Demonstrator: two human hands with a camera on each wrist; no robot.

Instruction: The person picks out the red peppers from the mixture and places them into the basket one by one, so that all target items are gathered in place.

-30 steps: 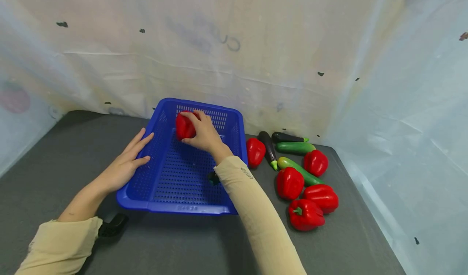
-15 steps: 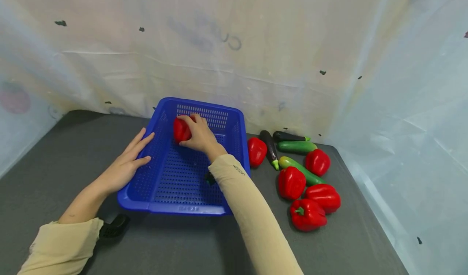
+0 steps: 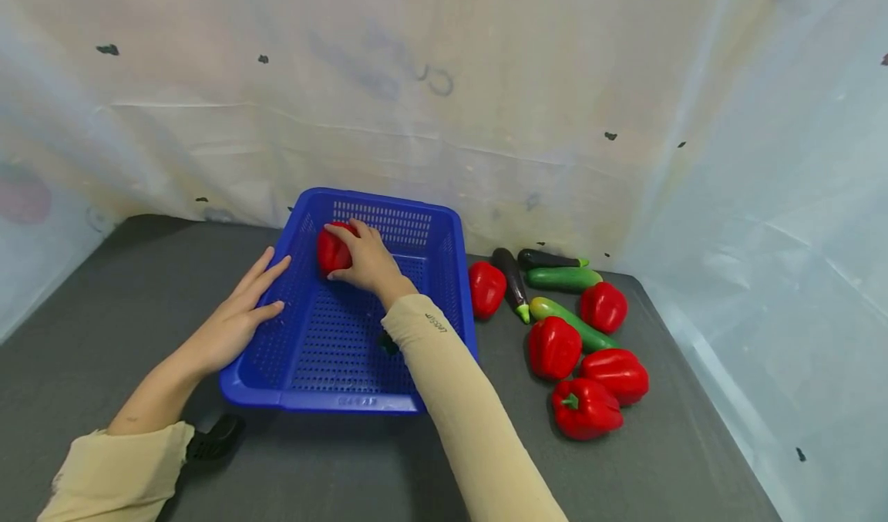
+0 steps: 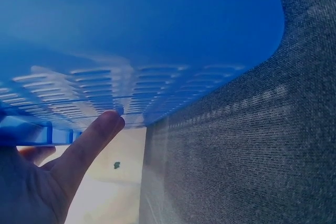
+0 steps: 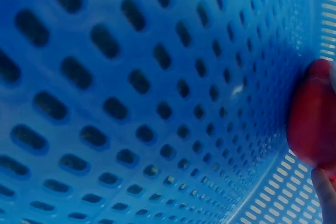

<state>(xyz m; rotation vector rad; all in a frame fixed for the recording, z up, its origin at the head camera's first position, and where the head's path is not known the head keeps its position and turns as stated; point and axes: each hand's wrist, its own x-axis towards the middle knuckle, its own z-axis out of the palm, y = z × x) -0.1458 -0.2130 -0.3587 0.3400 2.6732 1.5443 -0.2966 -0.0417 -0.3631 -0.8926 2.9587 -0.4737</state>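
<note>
In the head view my right hand (image 3: pixel 365 260) grips a red bell pepper (image 3: pixel 331 249) from its right side, inside the blue perforated basket (image 3: pixel 347 403). The bell pepper (image 5: pixel 312 114) is close to the far left corner of the basket, and a fingertip touches it in the right wrist view. My left hand (image 3: pixel 236 318) lies at the basket's left side with its fingers straight and spread over the rim. From the left wrist, a straight finger of the left hand (image 4: pixel 86 153) shows against the slotted outer wall (image 4: pixel 131 82).
Right of the basket lie several red bell peppers (image 3: pixel 554 348), two dark eggplants (image 3: pixel 509 275) and two green cucumbers (image 3: pixel 563 278) on the dark grey table (image 3: pixel 333 468). Pale plastic sheeting (image 3: pixel 444 136) hangs behind and along both sides.
My right hand has moved left and slightly nearer with the bell pepper, toward the basket's left wall. The left hand has stayed at the basket's left rim.
</note>
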